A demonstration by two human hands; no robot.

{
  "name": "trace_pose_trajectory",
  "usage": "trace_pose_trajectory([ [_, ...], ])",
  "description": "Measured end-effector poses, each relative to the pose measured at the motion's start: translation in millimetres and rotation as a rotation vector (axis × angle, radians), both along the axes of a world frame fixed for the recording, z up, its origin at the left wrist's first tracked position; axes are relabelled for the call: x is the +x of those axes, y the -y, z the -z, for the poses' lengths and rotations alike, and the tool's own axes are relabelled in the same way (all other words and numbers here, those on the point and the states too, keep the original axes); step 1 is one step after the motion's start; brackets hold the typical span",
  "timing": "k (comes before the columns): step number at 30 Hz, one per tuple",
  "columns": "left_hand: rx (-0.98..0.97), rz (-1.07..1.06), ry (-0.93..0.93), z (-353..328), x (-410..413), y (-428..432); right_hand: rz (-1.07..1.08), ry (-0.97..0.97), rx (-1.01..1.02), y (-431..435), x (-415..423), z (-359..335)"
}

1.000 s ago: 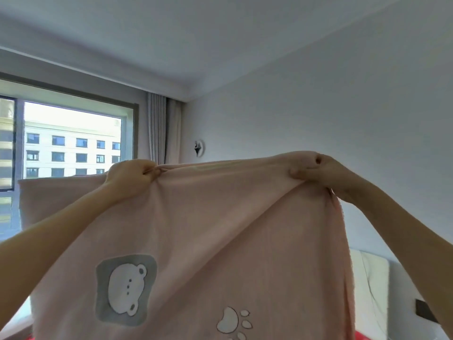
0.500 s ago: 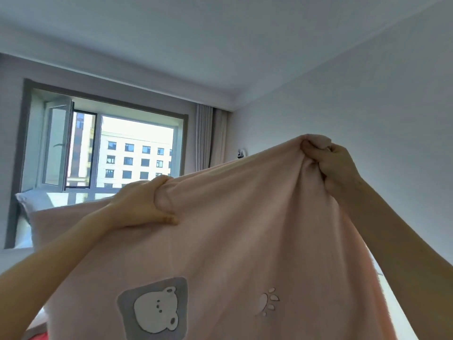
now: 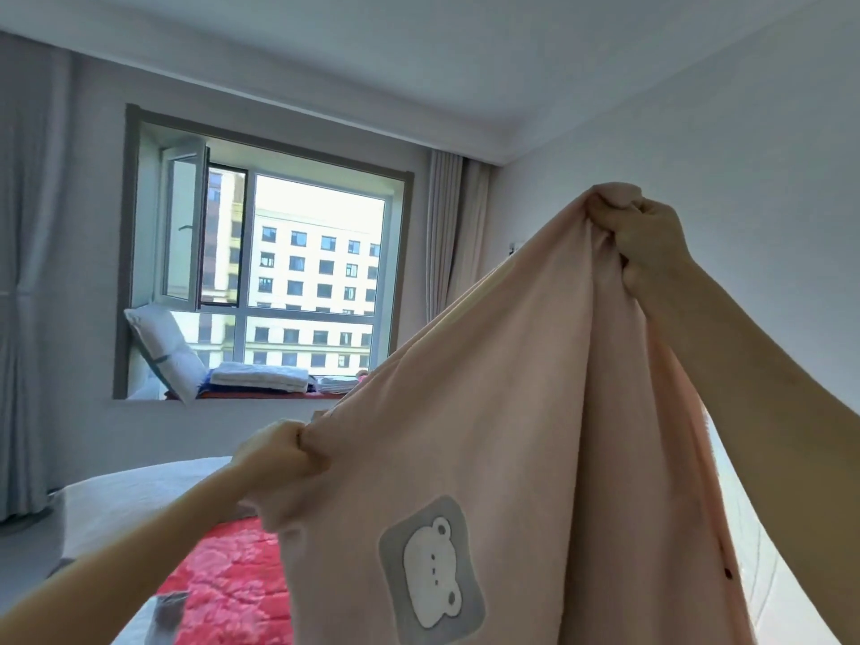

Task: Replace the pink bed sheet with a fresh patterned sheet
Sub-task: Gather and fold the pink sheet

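I hold a pink sheet [image 3: 535, 393] with a grey-and-white bear patch up in the air in front of me. My right hand [image 3: 647, 244] grips its bunched top edge high at the right. Lower down at the left, my left hand [image 3: 284, 453] grips another part of the edge in a fist. The sheet hangs slanted between the two hands and hides the right side of the bed. Below it lies a bed [image 3: 139, 491] with a grey-white cover and a red patterned cloth [image 3: 228, 579].
A bay window [image 3: 288, 281] with one pane swung open faces me. On its sill lie a white pillow [image 3: 163, 351] and folded linens [image 3: 260, 377]. Curtains [image 3: 18, 272] hang at the left and beside the window's right edge. A white wall runs along the right.
My left hand dropped low and to the right while my right hand stayed high, so the sheet now slants. The view swung left, showing the window sill and the bed.
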State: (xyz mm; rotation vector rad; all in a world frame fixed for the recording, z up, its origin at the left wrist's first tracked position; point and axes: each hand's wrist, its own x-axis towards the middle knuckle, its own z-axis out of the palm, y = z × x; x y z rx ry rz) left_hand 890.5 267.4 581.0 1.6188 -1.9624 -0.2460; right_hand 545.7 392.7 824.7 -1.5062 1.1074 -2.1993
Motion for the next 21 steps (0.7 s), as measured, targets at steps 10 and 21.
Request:
trace_pose_trajectory([
  [10, -0.465, -0.18, -0.504, -106.1, 62.2, 43.7, 0.135, 0.085, 0.112, 51.6, -64.1, 25.2],
  [21, -0.516, 0.092, -1.165, -304.9, 63.1, 105.9, -0.052, 0.136, 0.146, 176.8, -128.7, -68.5],
])
